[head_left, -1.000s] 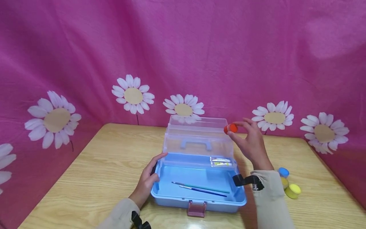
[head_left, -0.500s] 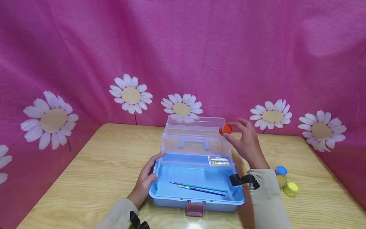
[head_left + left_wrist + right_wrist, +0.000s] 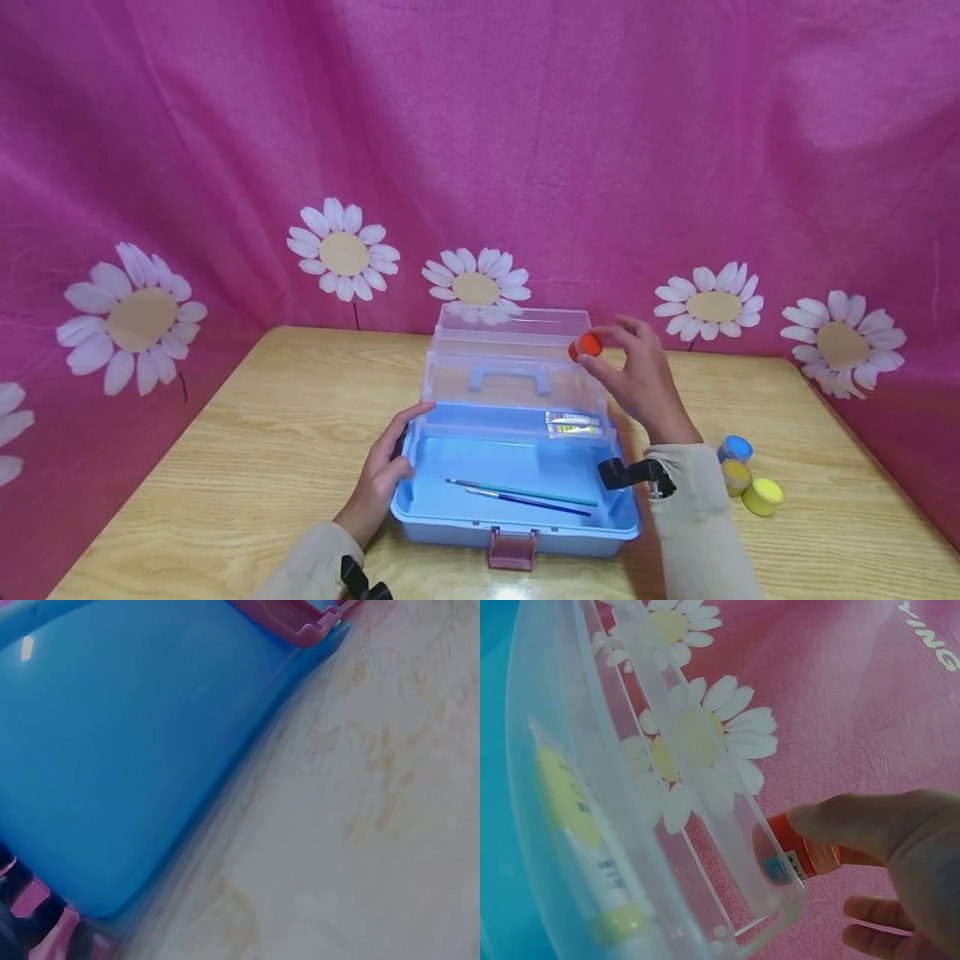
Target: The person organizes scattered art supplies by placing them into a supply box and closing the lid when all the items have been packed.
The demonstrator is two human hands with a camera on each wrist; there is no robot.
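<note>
My right hand [image 3: 641, 379] pinches a small red paint pot [image 3: 585, 347] between thumb and fingers. It holds the pot above the back right of a blue storage box [image 3: 480, 454], in front of the raised clear lid [image 3: 517, 342]. In the right wrist view the pot [image 3: 810, 851] shows a label and overlaps the edge of a clear plastic tray [image 3: 739, 825]. My left hand [image 3: 378, 479] grips the box's left side, thumb at the rim. Two paint tubes [image 3: 573, 431] lie in the box's rear tray. Two thin paintbrushes [image 3: 525, 493] lie on the box floor.
Right of the box, three more paint pots stand on the wooden table [image 3: 247, 467]: blue [image 3: 735, 449], ochre [image 3: 737, 477] and yellow [image 3: 763, 497]. A pink latch [image 3: 512, 550] hangs open at the box front. Behind hangs a magenta daisy cloth [image 3: 585, 150].
My right hand has brought the red paint pot a little left and lower, farther over the box. The left hand has kept its place on the box's side.
</note>
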